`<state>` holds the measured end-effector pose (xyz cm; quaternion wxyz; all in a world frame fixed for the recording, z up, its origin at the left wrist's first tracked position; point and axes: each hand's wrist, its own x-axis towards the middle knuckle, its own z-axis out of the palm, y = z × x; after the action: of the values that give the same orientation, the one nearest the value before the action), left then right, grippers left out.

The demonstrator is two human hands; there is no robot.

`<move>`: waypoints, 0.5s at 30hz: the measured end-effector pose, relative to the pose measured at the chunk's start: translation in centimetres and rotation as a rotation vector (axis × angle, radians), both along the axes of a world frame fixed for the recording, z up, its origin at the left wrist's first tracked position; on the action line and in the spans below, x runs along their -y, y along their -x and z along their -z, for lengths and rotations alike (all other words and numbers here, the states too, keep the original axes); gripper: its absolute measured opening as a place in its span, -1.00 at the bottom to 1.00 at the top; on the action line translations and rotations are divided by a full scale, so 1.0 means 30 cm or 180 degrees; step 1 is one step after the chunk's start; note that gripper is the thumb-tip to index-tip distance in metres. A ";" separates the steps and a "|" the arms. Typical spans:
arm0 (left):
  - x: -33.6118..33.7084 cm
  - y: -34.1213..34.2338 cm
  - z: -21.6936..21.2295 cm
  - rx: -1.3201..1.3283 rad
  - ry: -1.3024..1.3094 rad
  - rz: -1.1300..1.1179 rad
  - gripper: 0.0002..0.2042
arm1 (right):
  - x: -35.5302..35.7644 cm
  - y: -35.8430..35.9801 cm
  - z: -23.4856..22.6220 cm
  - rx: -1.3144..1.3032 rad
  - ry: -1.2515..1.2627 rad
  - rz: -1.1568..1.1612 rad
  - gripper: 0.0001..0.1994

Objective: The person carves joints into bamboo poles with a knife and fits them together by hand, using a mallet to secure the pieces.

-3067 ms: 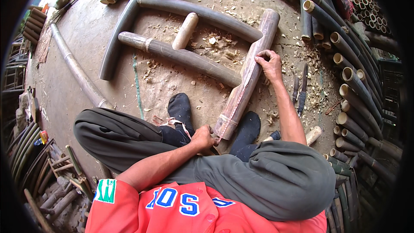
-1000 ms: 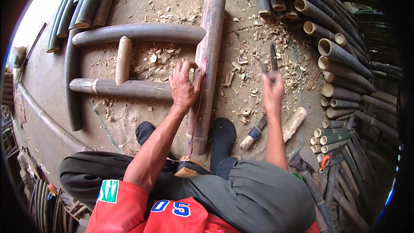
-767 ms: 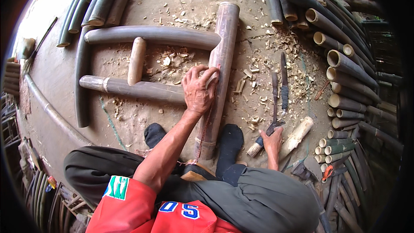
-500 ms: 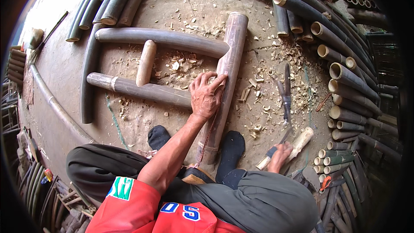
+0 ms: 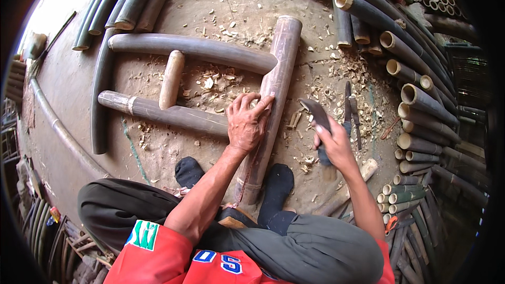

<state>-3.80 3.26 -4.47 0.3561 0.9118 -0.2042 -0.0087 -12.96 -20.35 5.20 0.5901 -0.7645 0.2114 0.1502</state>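
Observation:
My left hand [image 5: 247, 123] lies with fingers spread over the joint of the bamboo frame, where the lower rail [image 5: 179, 116] meets the thick post [image 5: 284, 55]. Its thumb and forefinger reach onto the post. To the right of the post, my right hand [image 5: 333, 144] is raised above the floor and closed around a curved knife [image 5: 317, 111]. The dark hooked blade points up and left toward the post, while its handle extends below the fist. An upper rail [image 5: 194, 50] and a short pale crosspiece [image 5: 171, 80] complete the visible frame, along with a dark far-left pole [image 5: 100, 100].
Two slim dark-handled tools [image 5: 348, 104] lie among wood shavings [image 5: 321, 87] right of the post. A pale wooden club [image 5: 368, 168] rests behind my right forearm. Bamboo poles [image 5: 415, 94] are stacked along the right, with more [image 5: 142, 5] at the upper left. My feet [image 5: 276, 184] flank the post.
My right hand has risen from beside the pale club, up and forward, bringing the curved knife near the post. My left hand stays on the joint. The view has shifted slightly.

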 end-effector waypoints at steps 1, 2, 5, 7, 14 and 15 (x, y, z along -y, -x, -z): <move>-0.009 -0.004 0.000 -0.0014 -0.0024 -0.0023 -0.57 | -0.032 -0.082 -0.016 -0.0096 0.0790 -0.0401 -0.77; -0.004 0.000 -0.004 -0.0041 -0.0005 -0.0002 -0.57 | -0.033 -0.125 -0.003 0.0132 0.1323 -0.0785 -0.78; -0.001 -0.002 -0.003 -0.0032 0.0000 -0.0014 -0.57 | -0.042 -0.211 0.027 0.0511 0.2177 -0.1424 -0.74; 0.000 -0.003 -0.008 -0.0036 0.0014 0.0001 -0.58 | -0.045 -0.246 0.029 0.0580 0.2363 -0.1583 -0.72; -0.006 -0.004 -0.009 -0.0104 0.0096 0.0004 -0.57 | -0.029 -0.284 0.040 0.0684 0.2552 -0.1905 -0.74; -0.005 -0.003 -0.006 -0.0110 0.0102 0.0000 -0.57 | -0.032 -0.288 0.038 0.0648 0.2583 -0.1943 -0.75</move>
<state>-3.70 3.41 -4.29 0.3742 0.9057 -0.1981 -0.0212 -4.34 -19.39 4.06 0.1930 -0.9694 -0.0386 0.1464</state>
